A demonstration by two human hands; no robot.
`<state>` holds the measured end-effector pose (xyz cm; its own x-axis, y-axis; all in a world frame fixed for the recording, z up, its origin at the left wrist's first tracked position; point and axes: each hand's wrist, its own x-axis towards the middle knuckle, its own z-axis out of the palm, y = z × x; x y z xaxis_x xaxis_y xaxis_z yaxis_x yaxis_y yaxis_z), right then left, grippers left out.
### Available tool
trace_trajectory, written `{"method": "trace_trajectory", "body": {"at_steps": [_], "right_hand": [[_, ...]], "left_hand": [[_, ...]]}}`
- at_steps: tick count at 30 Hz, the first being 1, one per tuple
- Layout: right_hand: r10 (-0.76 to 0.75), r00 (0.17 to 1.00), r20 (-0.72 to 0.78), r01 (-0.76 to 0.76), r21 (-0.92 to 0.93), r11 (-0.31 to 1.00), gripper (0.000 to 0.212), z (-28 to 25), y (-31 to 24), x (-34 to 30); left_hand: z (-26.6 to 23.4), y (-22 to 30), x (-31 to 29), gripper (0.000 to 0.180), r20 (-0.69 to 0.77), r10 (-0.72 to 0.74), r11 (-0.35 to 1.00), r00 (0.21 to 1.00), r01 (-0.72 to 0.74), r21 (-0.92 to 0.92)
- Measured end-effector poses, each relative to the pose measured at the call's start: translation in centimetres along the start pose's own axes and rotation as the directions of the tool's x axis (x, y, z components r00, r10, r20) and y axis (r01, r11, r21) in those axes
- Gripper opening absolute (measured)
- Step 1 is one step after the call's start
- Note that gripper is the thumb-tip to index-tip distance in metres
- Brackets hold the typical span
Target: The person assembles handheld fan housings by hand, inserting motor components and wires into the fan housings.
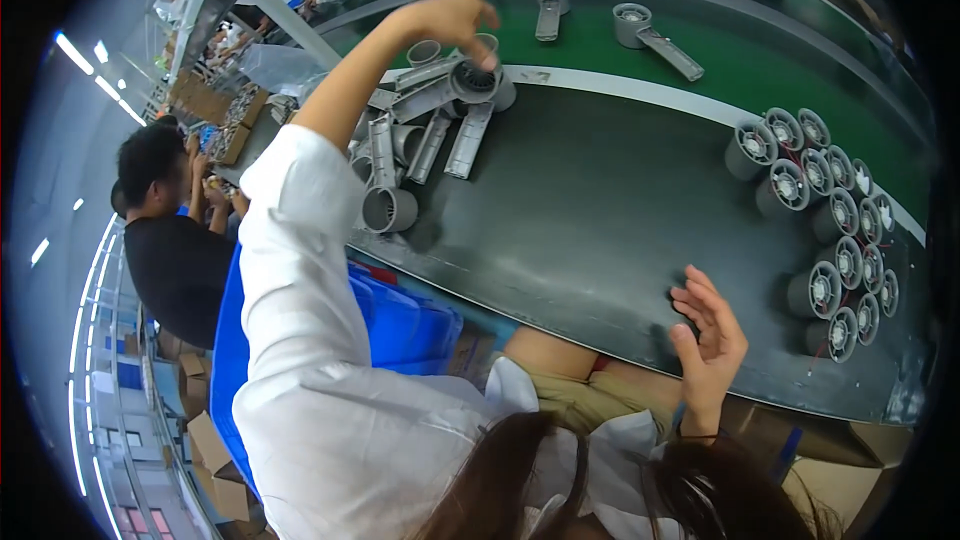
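Note:
My left hand (450, 22) reaches out over a heap of grey plastic housings at the far left of the dark table. Each housing has a round barrel and a long trough-like handle. The fingers are bent and apart, close above a housing (473, 82) on top of the heap; whether they touch it is unclear. One housing (389, 210) lies nearest me, its round mouth toward me. Over the table's near edge my right hand (712, 345) hovers palm inward, fingers loosely curled and apart, holding nothing.
Several grey round fan units (788, 185) with red wires stand grouped on the right. Beyond the white strip runs a green conveyor (590, 55) carrying housings (632, 26). A blue bin (400, 320) sits at the table's near left. A co-worker in black (170, 240) is farther left.

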<state>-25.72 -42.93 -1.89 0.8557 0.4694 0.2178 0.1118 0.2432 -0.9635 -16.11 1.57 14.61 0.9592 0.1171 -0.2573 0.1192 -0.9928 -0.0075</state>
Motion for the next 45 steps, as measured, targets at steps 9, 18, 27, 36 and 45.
{"method": "trace_trajectory", "body": {"at_steps": [9, 18, 27, 36, 45], "right_hand": [[-0.003, 1.0, 0.001, 0.003, -0.035, 0.999, 0.041, 0.0, 0.1, -0.1], [-0.024, 1.0, -0.02, 0.023, -0.055, 0.998, 0.04, 0.1, 0.1, -0.1], [0.042, 0.999, -0.02, -0.043, -0.005, 0.999, 0.037, 0.1, 0.0, -0.2], [-0.116, 0.974, -0.192, 0.09, -0.141, 0.986, 0.031, -2.3, -1.9, 2.6], [-0.537, 0.844, -0.017, 0.178, -0.934, 0.31, 0.032, -6.7, -4.1, 6.4]], "left_hand": [[7.8, -0.6, -5.6, 0.074, -0.408, -0.02, 0.991, 0.913, -0.035, -0.128], [4.9, 2.8, -7.8, 0.032, -0.329, -0.063, 0.28, 0.942, -0.3, -0.912], [7.9, 16.3, -11.9, 0.083, -0.145, 0.476, -0.713, 0.868, 0.284, -0.641], [12.4, 24.5, -11.3, 0.088, -0.235, 0.713, -0.69, 0.66, 0.604, -0.399], [14.3, 29.5, -13.5, 0.08, -0.39, 0.649, -0.667, 0.653, 0.735, 0.123]]}}
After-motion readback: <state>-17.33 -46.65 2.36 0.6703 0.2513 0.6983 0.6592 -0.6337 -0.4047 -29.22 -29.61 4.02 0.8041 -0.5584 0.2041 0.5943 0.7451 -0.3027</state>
